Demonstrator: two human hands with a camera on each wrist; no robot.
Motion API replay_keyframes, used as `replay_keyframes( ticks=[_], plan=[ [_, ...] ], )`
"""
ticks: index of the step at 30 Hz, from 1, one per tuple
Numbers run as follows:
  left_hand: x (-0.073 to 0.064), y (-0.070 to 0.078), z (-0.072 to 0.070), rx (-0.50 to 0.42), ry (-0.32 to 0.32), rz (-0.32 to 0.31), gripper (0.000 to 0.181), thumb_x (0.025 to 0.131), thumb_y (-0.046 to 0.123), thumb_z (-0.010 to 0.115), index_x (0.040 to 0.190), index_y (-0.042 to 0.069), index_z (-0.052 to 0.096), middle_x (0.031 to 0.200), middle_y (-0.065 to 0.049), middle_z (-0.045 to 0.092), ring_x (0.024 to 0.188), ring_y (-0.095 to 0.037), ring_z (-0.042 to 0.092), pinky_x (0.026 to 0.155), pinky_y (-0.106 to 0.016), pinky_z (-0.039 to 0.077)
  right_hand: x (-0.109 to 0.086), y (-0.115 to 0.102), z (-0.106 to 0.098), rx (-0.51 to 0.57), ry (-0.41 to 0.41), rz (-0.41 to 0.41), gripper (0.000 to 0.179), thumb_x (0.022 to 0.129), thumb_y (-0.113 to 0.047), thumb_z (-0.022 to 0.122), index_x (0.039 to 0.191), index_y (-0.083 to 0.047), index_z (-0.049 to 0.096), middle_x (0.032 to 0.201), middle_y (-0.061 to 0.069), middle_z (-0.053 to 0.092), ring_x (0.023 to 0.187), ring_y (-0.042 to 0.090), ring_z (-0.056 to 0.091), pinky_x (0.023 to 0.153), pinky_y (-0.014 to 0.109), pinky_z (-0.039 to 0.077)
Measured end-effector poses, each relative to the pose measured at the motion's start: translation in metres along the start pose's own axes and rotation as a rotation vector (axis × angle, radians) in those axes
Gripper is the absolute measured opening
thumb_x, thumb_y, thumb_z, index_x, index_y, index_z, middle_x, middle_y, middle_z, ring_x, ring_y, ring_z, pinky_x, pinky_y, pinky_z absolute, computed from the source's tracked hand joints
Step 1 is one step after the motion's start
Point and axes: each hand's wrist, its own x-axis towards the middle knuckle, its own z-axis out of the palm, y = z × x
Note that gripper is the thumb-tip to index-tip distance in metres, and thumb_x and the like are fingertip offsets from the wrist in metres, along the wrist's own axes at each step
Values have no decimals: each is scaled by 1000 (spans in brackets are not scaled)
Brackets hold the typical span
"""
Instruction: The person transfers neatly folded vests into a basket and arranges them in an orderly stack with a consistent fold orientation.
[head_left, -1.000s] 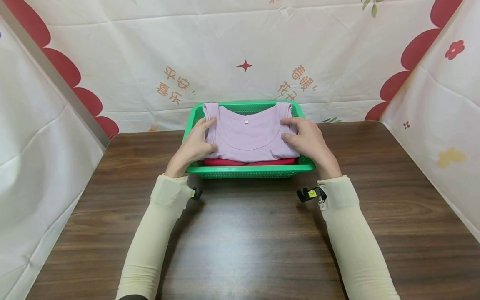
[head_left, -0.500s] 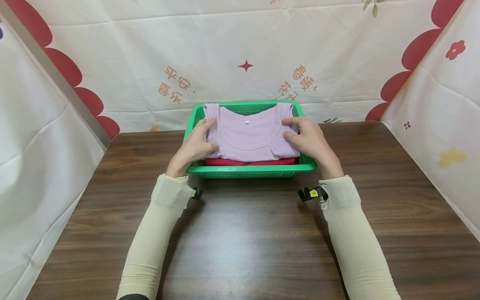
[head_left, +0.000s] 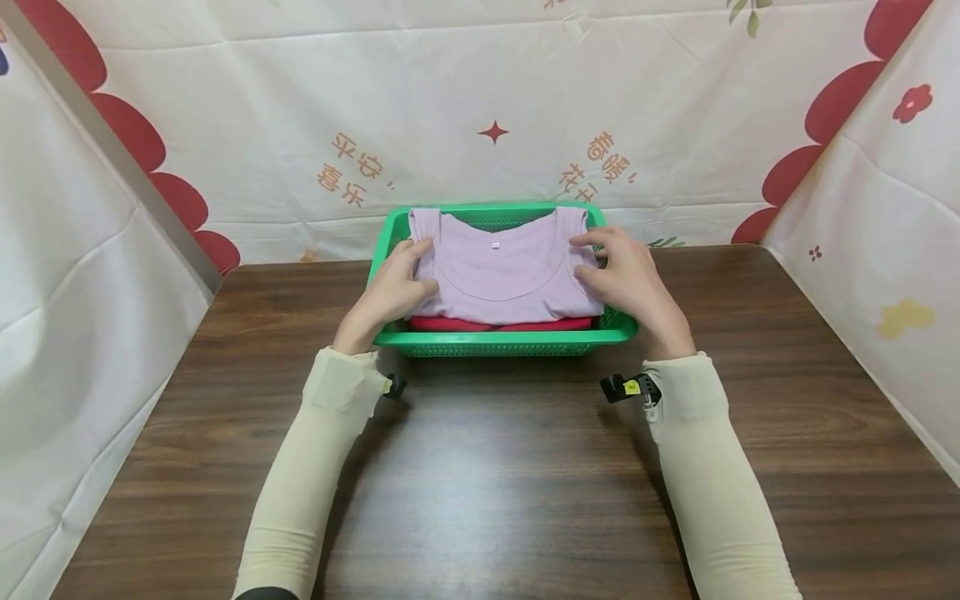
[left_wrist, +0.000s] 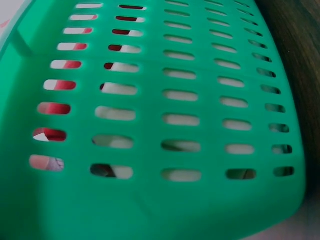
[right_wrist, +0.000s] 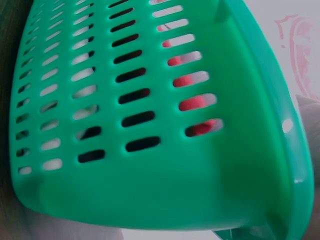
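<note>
In the head view, a folded lilac shirt with a wide neckline and a small white label lies in a green plastic basket. Beneath it a strip of red cloth shows at the front. My left hand rests at the shirt's left side, fingertips and thumb touching the cloth. At the right side my right hand has its thumb and fingers spread by the shirt's edge; whether they touch it I cannot tell. Slotted basket walls fill the left wrist view and the right wrist view, hiding both hands' fingers there.
The basket stands at the far edge of a dark wooden table. Right behind it hangs a white printed curtain with red scallops. More white cloth hangs along the left, and another sheet along the right.
My right hand has shifted slightly to the right, towards the shirt's outer edge. The left hand stays almost where it was, and the shirt lies as before.
</note>
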Motion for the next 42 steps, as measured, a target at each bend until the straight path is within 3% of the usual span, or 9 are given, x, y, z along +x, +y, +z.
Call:
replay_keyframes(
  ticks=[8,11,15,21,24,29,35,42],
  plan=[
    [-2,1,-5,31,-20,55,76,89,7,57,161,1,32,166,-20,31,152,-30,32,125,-47,29,-2,2,-2,-2,32,-31,37,92,-4,66,129,-2,70,145,20,58,124,40,59,99,57,49],
    [-4,2,-7,34,-23,70,76,89,5,58,160,-1,33,165,-21,31,152,-31,32,126,-47,28,0,5,0,-25,45,-42,34,92,-4,66,126,-5,73,139,19,64,95,35,62,78,45,49],
    [-5,1,-8,48,-25,75,77,89,2,59,160,0,32,165,-21,31,152,-31,32,126,-47,28,2,7,2,-53,57,-45,32,92,-5,68,123,-8,75,131,17,69,60,25,45,57,34,36],
    [-7,2,-7,61,-17,43,77,90,2,60,162,6,31,166,-19,28,151,-32,31,126,-50,28,2,8,2,-63,57,-41,31,92,-5,69,123,-8,75,131,17,69,49,20,41,53,32,35],
    [-9,3,-7,67,-8,33,78,90,3,61,162,8,32,166,-19,28,151,-32,31,126,-51,28,2,8,2,-67,60,-49,30,92,-4,69,121,-7,75,134,18,68,51,21,45,56,32,36],
    [-10,2,-8,74,-3,17,78,90,5,63,162,9,33,166,-19,26,152,-32,30,125,-51,28,2,8,4,-79,50,-54,29,91,-3,67,119,-5,76,138,20,66,68,26,57,64,34,41],
    [-11,1,-9,99,-3,7,78,90,8,65,162,9,33,166,-19,24,152,-33,30,125,-51,28,2,5,2,-83,5,-41,31,92,-3,64,121,-4,74,149,22,57,102,40,62,89,52,49],
    [-11,3,-10,164,-7,12,76,93,12,68,161,7,35,167,-23,20,153,-37,30,124,-52,30,1,4,2,-93,-9,-49,31,91,-1,64,121,-3,74,147,23,57,115,44,61,99,60,46]
  ],
)
